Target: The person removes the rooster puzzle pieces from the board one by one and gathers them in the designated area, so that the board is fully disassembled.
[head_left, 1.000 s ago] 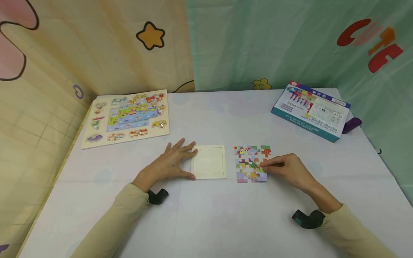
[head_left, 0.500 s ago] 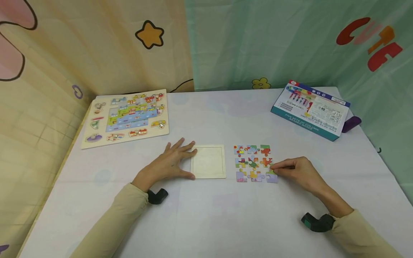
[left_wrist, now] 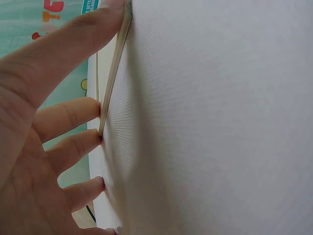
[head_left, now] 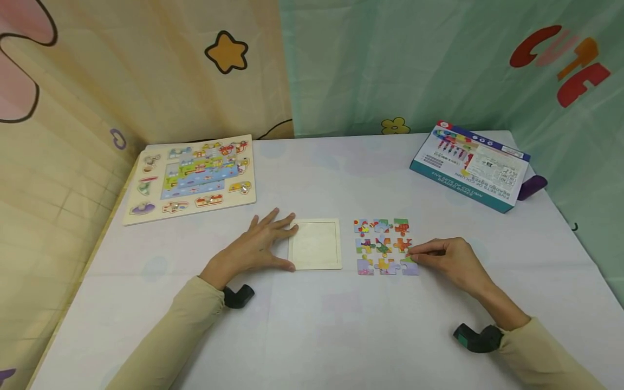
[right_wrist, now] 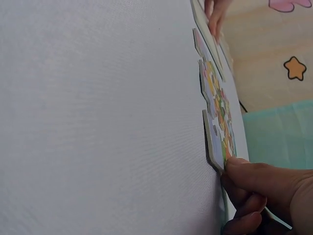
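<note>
A small pale wooden puzzle tray (head_left: 314, 245) lies bare in the middle of the table. At its left edge my left hand (head_left: 253, 248) has its fingers spread; the left wrist view shows thumb and fingertips touching the tray's rim (left_wrist: 115, 73). To the right, jigsaw pieces (head_left: 383, 246) lie face up in three rows of three with small gaps. The bottom right one, a lilac and green jigsaw piece (head_left: 410, 267), is pinched by its right side between thumb and fingers of my right hand (head_left: 448, 261). In the right wrist view that piece lies flat on the cloth.
A wooden peg board (head_left: 190, 181) with picture boards on it lies at the back left. At the back right is a teal and white box (head_left: 470, 167), with a purple object (head_left: 532, 187) beside it. Curtains hang behind the white-covered table (head_left: 312, 336).
My right hand has moved right with the lilac and green jigsaw piece, from over the bottom middle piece to the bottom right spot, then barely shifted. My left hand has stayed still.
</note>
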Demonstrator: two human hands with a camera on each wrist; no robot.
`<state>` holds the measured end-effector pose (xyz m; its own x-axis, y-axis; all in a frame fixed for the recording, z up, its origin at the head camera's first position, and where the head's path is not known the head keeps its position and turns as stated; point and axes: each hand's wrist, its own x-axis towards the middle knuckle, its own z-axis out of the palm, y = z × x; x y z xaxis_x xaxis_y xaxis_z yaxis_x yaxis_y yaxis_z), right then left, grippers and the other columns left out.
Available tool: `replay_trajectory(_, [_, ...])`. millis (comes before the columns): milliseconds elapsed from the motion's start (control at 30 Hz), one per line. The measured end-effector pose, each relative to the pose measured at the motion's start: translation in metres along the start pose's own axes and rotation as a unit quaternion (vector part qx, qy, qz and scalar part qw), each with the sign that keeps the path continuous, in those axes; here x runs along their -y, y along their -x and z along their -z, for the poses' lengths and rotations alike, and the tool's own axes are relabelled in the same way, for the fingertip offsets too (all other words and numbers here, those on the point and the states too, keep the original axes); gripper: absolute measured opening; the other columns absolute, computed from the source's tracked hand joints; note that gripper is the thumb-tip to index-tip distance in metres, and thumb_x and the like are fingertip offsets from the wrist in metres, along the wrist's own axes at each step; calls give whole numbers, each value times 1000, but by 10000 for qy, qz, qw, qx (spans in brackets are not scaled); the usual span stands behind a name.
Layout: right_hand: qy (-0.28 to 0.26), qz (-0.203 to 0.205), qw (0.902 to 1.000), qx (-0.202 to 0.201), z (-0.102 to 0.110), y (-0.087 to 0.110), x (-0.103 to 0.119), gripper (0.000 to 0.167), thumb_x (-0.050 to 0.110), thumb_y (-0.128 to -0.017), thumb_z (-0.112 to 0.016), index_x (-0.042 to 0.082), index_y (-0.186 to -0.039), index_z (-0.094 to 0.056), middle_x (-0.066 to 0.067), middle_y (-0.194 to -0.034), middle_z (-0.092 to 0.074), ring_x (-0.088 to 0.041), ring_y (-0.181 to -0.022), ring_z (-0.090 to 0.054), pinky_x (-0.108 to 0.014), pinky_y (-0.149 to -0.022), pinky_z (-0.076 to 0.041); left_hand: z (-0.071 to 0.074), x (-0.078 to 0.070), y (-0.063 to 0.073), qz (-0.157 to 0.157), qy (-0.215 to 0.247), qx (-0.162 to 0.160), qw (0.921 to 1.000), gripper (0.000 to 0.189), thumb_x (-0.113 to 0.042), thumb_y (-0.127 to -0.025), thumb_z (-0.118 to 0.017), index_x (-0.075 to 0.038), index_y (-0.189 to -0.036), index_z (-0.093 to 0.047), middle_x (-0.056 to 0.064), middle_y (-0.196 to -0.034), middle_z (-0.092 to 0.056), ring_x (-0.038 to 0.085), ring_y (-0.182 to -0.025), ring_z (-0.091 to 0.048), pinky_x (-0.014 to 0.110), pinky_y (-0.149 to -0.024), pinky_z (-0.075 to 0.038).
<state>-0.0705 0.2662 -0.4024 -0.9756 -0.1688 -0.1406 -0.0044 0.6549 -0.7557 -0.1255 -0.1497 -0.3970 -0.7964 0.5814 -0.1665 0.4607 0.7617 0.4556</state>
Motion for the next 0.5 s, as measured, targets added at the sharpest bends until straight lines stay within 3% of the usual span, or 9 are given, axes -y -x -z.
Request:
replay_trajectory(267, [110,-15,9999,-28,1,-1,-1,15,18,-88,-75,11,-101,-80,-5,-104,-74,-9,-92,-58,-16,-72,-46,0,0,0,-2,25,37,10000,93,-54,-69,-84,-11,-144,-50,4,-159,-28,37,-149,-6,69,-112,-5])
replay_trajectory(500, [232,-173,9993,-230,11,-3,0,25,30,-93,-69,13,-110,-77,-7,-112,-71,-15,-94,-58,-18,-70,-46,1,-2,1,-88,3,119,9999,93,-52,-71,-83,-9,-146,-47,6,-160,-27,38,-149,-5,70,-111,-5])
